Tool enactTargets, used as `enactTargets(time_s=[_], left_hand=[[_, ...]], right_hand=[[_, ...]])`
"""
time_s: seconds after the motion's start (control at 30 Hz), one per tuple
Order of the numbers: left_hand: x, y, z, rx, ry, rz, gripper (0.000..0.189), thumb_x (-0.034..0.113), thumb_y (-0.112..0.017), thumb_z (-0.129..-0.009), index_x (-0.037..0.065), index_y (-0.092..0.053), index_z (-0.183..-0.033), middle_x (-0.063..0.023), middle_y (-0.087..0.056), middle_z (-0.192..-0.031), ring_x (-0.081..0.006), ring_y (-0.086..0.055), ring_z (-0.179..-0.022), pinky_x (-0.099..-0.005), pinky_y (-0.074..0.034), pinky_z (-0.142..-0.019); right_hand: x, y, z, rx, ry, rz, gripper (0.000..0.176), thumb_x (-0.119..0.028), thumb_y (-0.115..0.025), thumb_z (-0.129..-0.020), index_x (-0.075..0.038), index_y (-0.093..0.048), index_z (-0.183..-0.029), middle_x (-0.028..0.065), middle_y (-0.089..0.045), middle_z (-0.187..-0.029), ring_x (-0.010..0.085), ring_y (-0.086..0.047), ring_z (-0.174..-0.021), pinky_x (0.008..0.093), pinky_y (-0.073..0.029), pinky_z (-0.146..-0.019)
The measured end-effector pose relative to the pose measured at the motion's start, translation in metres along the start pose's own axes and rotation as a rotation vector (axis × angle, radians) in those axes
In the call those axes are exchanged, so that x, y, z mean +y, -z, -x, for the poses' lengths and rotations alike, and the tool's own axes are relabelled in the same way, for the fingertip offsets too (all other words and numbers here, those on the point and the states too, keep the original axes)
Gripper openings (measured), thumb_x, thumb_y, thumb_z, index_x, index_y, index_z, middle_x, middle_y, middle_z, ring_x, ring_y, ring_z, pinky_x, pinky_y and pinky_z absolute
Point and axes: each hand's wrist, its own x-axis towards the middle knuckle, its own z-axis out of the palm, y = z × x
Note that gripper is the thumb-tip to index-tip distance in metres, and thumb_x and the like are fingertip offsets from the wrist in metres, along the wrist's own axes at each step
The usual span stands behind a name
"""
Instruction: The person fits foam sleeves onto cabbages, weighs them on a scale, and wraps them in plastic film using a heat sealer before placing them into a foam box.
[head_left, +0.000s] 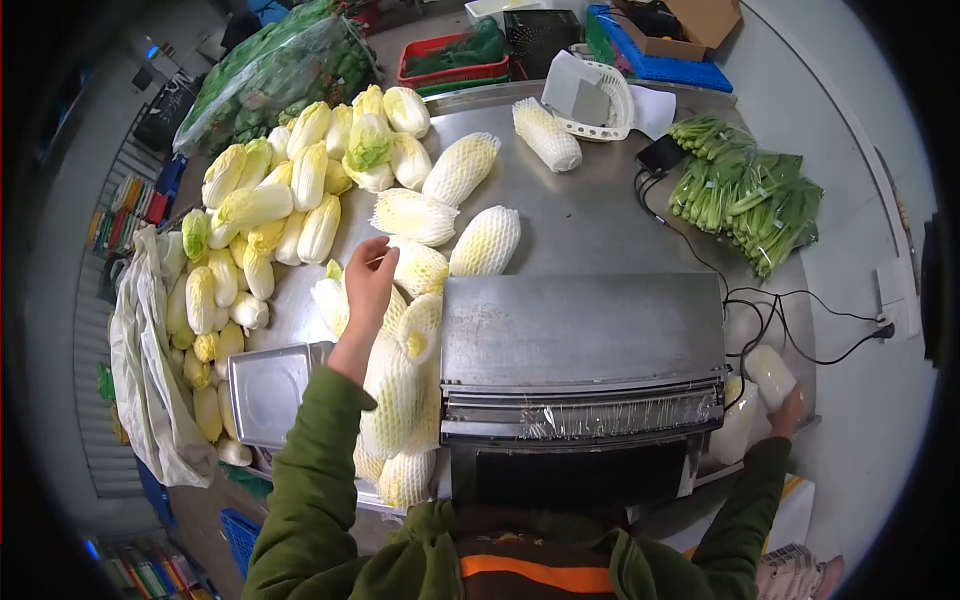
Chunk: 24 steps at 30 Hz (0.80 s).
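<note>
Dozens of bare cabbages (pixel 300 190) unnetted | netted cabbages (pixel 485 240) crowd counter (pixel 590 220) (roughly a third done, at a guess) | left hand (pixel 368 280) fingers loosely curled over one | right hand (pixel 790 412) fingers clasp wrapped cabbage (pixel 770 372)

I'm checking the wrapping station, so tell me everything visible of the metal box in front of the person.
The metal box is grey brushed steel with a flat top, sitting at the near edge of the steel table. Across its front runs a crinkled strip of clear film above a dark opening. A pile of netted cabbages leans against its left side; black cables trail off its right. Neither hand touches it; the right hand holds a pale cabbage past its right end.
</note>
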Motion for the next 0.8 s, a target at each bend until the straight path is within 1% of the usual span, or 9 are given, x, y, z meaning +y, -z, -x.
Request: enactTargets(time_s=[0.03,0.1,0.13,0.2,0.33,0.4,0.53,0.67,0.8], left_hand=[[-0.010,-0.013,-0.019,-0.079,0.034,-0.076,0.039,0.019,-0.070,-0.085,-0.002,-0.060,-0.116,-0.0152,-0.066,-0.105,-0.0191,-0.064,-0.091,-0.0302,-0.051,-0.080],[-0.013,-0.046,-0.049,-0.253,0.055,-0.238,0.057,0.033,-0.074,-0.079,-0.003,-0.057,-0.121,-0.0219,-0.064,-0.113,-0.0261,-0.064,-0.101,-0.0332,-0.050,-0.085],[-0.013,-0.074,-0.061,-0.348,0.039,-0.321,0.070,0.042,-0.076,-0.076,-0.004,-0.055,-0.123,-0.0253,-0.063,-0.116,-0.0303,-0.063,-0.107,-0.0350,-0.050,-0.088],[-0.014,-0.123,-0.076,-0.440,-0.044,-0.638,0.098,0.056,-0.078,-0.067,-0.011,-0.045,-0.130,-0.0250,-0.066,-0.106,-0.0334,-0.066,-0.098,-0.0363,-0.052,-0.084],[-0.014,-0.166,-0.071,-0.680,0.017,-1.011,0.117,0.062,-0.079,-0.060,-0.017,-0.034,-0.134,-0.0329,-0.059,-0.116,-0.0387,-0.059,-0.112,-0.0393,-0.047,-0.094],[-0.033,-0.160,-0.098,-0.676,0.033,-0.906,0.113,0.065,-0.080,-0.058,-0.017,-0.044,-0.125,-0.0279,-0.060,-0.119,-0.0350,-0.060,-0.112,-0.0378,-0.048,-0.095],[-0.009,-0.138,-0.116,-0.776,0.433,0.233,0.083,0.042,-0.084,-0.068,-0.009,-0.051,-0.124,-0.0197,-0.064,-0.114,-0.0252,-0.067,-0.098,-0.0388,-0.056,-0.083],[0.129,-0.123,-0.052,-0.995,-0.045,0.162,0.079,0.033,-0.084,-0.066,-0.004,-0.050,-0.128,-0.0165,-0.065,-0.111,-0.0232,-0.067,-0.097,-0.0386,-0.056,-0.081],[0.156,-0.173,0.053,-0.952,-0.656,-0.375,0.099,0.045,-0.084,-0.052,0.003,-0.047,-0.133,-0.0188,-0.061,-0.119,-0.0310,-0.061,-0.109,-0.0398,-0.050,-0.092]], right_hand=[[0.001,0.001,0.004,0.009,-0.005,0.000,0.070,-0.053,-0.064,-0.084,-0.001,-0.052,-0.130,0.0168,-0.057,-0.123,0.0333,-0.058,-0.111,0.0471,-0.049,-0.091],[-0.001,0.002,0.026,0.617,0.410,0.919,0.067,-0.048,-0.064,-0.086,0.004,-0.053,-0.127,0.0183,-0.060,-0.119,0.0330,-0.059,-0.109,0.0434,-0.047,-0.095],[-0.003,-0.004,0.035,0.634,0.410,0.923,0.067,-0.048,-0.064,-0.086,0.004,-0.053,-0.127,0.0183,-0.060,-0.119,0.0330,-0.059,-0.109,0.0434,-0.047,-0.095],[-0.020,-0.027,0.077,0.570,0.875,0.887,0.053,-0.033,-0.065,-0.089,0.004,-0.054,-0.126,0.0171,-0.062,-0.116,0.0284,-0.060,-0.107,0.0382,-0.049,-0.091],[-0.059,-0.081,0.174,0.231,0.810,0.219,0.036,-0.017,-0.062,-0.093,0.003,-0.057,-0.122,0.0138,-0.062,-0.115,0.0222,-0.061,-0.105,0.0310,-0.050,-0.089],[-0.068,-0.096,0.225,0.041,0.800,0.093,0.026,-0.007,-0.059,-0.094,0.003,-0.058,-0.118,0.0115,-0.062,-0.114,0.0175,-0.061,-0.104,0.0275,-0.049,-0.087],[-0.072,-0.110,0.255,-0.150,0.806,0.103,0.025,-0.007,-0.060,-0.093,0.004,-0.059,-0.115,0.0101,-0.064,-0.110,0.0167,-0.063,-0.098,0.0282,-0.049,-0.088],[-0.096,-0.139,0.305,-0.544,0.543,-0.005,0.031,-0.016,-0.056,-0.096,0.001,-0.056,-0.122,0.0107,-0.063,-0.115,0.0191,-0.062,-0.103,0.0289,-0.048,-0.089],[-0.102,-0.177,0.336,-0.876,0.323,-0.077,0.041,-0.027,-0.054,-0.099,-0.002,-0.052,-0.131,0.0106,-0.059,-0.124,0.0189,-0.057,-0.111,0.0308,-0.046,-0.092]])
